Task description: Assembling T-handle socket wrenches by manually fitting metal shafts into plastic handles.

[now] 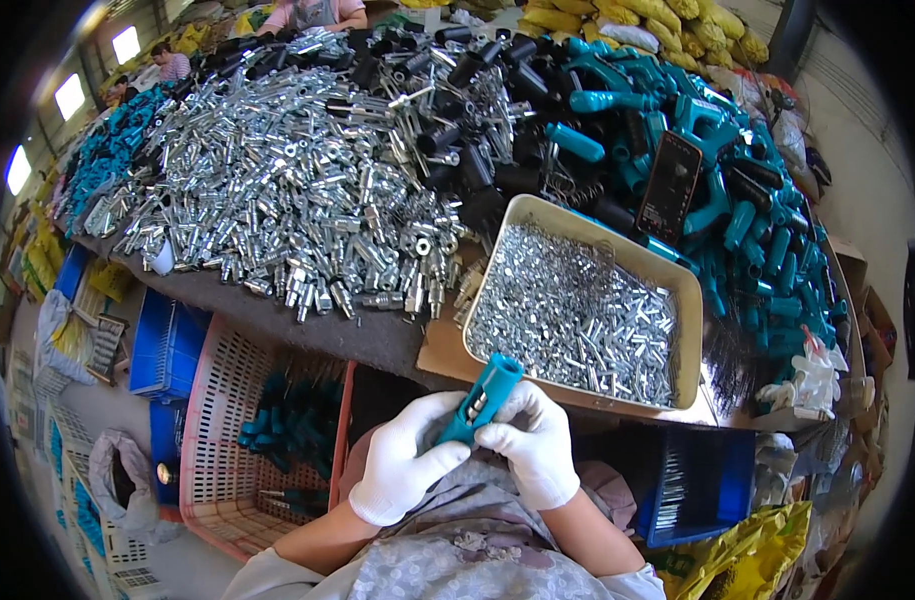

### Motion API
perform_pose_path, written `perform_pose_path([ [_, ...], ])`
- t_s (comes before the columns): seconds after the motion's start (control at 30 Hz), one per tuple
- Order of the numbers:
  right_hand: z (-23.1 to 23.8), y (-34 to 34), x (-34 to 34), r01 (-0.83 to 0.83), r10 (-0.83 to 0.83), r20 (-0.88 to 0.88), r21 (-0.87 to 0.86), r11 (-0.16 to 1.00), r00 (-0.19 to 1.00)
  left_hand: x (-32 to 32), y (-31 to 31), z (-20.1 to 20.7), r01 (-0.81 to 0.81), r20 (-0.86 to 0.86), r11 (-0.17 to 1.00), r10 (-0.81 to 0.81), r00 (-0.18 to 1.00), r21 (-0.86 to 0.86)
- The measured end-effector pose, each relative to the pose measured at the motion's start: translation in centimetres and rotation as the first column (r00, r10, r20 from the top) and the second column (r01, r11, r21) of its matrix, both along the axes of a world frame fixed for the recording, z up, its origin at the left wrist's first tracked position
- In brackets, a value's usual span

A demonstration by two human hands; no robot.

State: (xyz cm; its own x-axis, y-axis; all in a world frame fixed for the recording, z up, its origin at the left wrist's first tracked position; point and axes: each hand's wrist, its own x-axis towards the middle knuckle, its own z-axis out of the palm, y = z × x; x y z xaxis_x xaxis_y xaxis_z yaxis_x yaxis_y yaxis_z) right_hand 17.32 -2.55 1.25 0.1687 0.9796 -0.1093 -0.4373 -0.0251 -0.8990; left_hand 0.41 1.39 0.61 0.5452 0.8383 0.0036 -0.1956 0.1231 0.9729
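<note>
So that its slot faces up, perhaps, your left hand cradles and right hand pinches the teal handle

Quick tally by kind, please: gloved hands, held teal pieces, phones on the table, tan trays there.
Gloved hands (left hand, right hand): 2
Held teal piece: 1
Phone: 1
Tan tray: 1
Total: 5
</note>
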Motion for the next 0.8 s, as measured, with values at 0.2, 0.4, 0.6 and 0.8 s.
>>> perform_pose_path([
  [0.2,3.2,1.7,0.5,-0.273,0.276,0.142,-0.042,0.961,0.951,-2.1,1.1,-0.2,0.139,0.076,0.988,-0.133,0.988,-0.066],
  [0.4,8.6,9.1,1.1,-0.515,0.333,0.933,-0.219,0.829,0.139,-2.9,2.5,-0.4,0.196,0.474,0.935,-0.035,0.880,-0.295],
  [0.6,9.8,26.6,4.5,-0.434,-0.590,0.704,0.422,0.796,-0.395,-4.9,3.0,-0.6,0.075,0.446,0.903,0.136,0.885,-0.423],
  [0.8,11.0,32.1,2.0,-0.473,-0.467,0.432,0.100,0.875,-0.772,-5.8,2.4,-0.5,0.003,0.388,0.926,0.155,0.909,-0.378],
])
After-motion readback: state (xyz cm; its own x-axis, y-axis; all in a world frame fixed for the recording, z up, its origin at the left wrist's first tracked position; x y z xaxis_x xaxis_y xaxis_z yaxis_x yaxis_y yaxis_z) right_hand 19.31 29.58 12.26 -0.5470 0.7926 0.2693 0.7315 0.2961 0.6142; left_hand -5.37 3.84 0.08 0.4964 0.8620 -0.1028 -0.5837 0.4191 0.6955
